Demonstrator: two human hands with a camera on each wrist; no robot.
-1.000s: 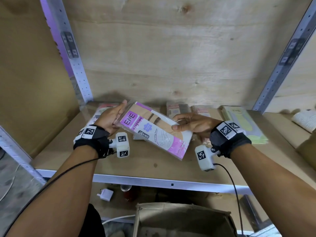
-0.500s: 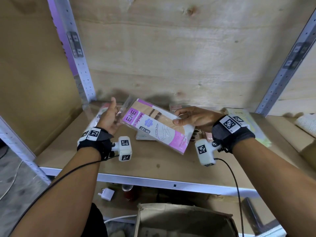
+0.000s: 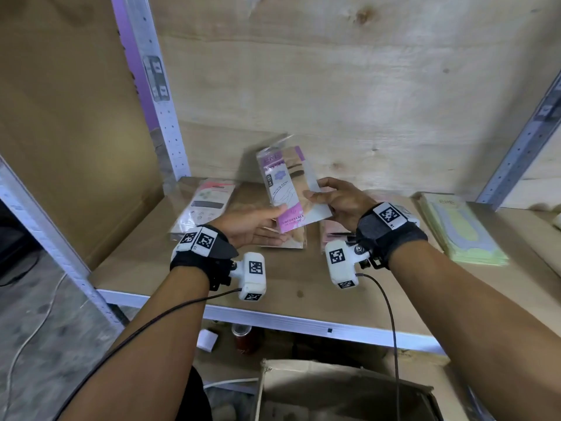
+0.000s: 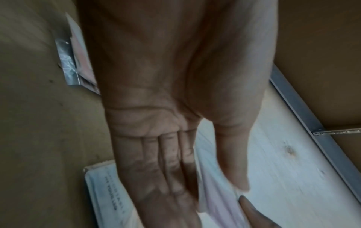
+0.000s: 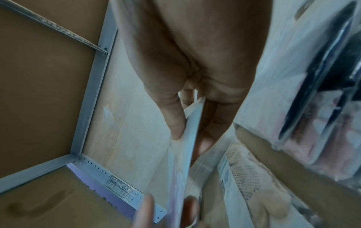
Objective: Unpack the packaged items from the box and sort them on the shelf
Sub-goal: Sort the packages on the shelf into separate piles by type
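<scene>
A flat pink-and-beige packet point(image 3: 288, 189) stands nearly upright above the wooden shelf point(image 3: 303, 287). My right hand point(image 3: 315, 196) pinches its right edge between thumb and fingers; the right wrist view shows that packet edge point(image 5: 187, 154) on end in my right hand point(image 5: 187, 132). My left hand point(image 3: 274, 220) holds the packet's lower end, thumb on the front and straight fingers behind. In the left wrist view the left hand point(image 4: 195, 177) has the packet point(image 4: 216, 194) between thumb and fingers. An open cardboard box point(image 3: 343, 390) sits below the shelf.
On the shelf lie a pale packet point(image 3: 206, 205) at the left, a beige stack point(image 3: 285, 240) under my hands, pink packets point(image 3: 334, 235) and a green stack point(image 3: 461, 232) at the right. Metal uprights point(image 3: 161, 101) frame the bay. A jar point(image 3: 243, 338) stands beneath.
The packet has swung from lying slanted to nearly upright. My left hand slid from its upper left end to its lower end. The right hand kept its hold.
</scene>
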